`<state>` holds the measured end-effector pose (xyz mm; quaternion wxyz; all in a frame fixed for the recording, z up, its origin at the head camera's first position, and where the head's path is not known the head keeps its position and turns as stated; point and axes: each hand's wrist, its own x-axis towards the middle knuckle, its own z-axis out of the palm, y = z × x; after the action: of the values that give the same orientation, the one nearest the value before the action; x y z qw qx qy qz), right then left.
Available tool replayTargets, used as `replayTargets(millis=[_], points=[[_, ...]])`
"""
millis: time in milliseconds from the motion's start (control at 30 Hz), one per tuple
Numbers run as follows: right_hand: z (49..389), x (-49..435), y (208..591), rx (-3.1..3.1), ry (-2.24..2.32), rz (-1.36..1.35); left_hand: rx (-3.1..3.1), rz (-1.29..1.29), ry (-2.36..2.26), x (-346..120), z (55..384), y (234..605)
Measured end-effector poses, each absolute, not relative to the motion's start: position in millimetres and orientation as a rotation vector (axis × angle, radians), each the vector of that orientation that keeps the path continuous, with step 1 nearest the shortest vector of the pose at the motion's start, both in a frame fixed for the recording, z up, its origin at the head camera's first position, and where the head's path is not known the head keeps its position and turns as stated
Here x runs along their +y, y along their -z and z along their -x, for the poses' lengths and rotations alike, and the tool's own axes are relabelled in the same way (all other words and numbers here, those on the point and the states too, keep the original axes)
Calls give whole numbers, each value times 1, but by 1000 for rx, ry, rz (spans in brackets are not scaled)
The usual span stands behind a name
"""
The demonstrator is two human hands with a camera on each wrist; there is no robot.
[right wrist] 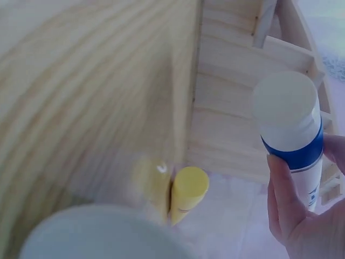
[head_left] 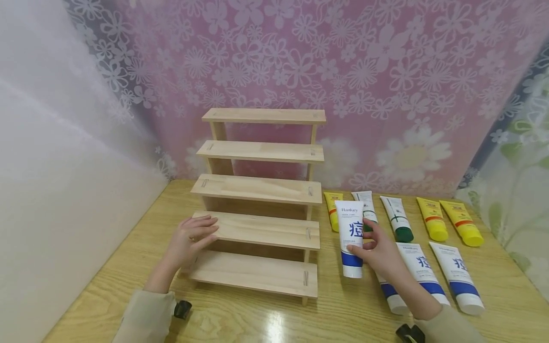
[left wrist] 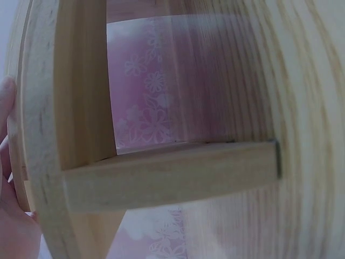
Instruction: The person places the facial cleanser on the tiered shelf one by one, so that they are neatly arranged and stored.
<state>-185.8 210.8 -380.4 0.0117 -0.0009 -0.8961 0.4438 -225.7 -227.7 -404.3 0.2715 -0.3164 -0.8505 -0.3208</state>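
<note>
My right hand (head_left: 381, 252) holds a white squeeze tube (head_left: 350, 214) with a blue band and blue lettering, its white cap at the bottom. Thumb and fingers pinch it from the right side, beside the wooden tiered display rack (head_left: 257, 228). The right wrist view shows the tube's cap (right wrist: 285, 102) up close, with the rack behind. My left hand (head_left: 190, 238) rests at the left end of the rack's second step from the bottom. Only part of the left hand (left wrist: 16, 221) shows at the edge of the left wrist view, against the wood.
To the right lie several more tubes: blue-banded white ones (head_left: 456, 276), partly behind my right forearm, green-capped white ones (head_left: 396, 219) and yellow ones (head_left: 461, 221). A flowered pink backdrop (head_left: 274, 57) stands behind the wooden table (head_left: 240, 324). A white wall (head_left: 64, 166) borders the left.
</note>
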Motion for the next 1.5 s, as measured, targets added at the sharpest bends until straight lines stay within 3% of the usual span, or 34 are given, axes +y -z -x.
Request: replayTargets(millis=[833, 1500], points=[[195, 192, 355, -2455, -1637, 28, -2286, 855, 864, -227, 226, 404], [207, 174, 319, -2343, -1542, -166, -2295, 858, 840, -227, 226, 403]])
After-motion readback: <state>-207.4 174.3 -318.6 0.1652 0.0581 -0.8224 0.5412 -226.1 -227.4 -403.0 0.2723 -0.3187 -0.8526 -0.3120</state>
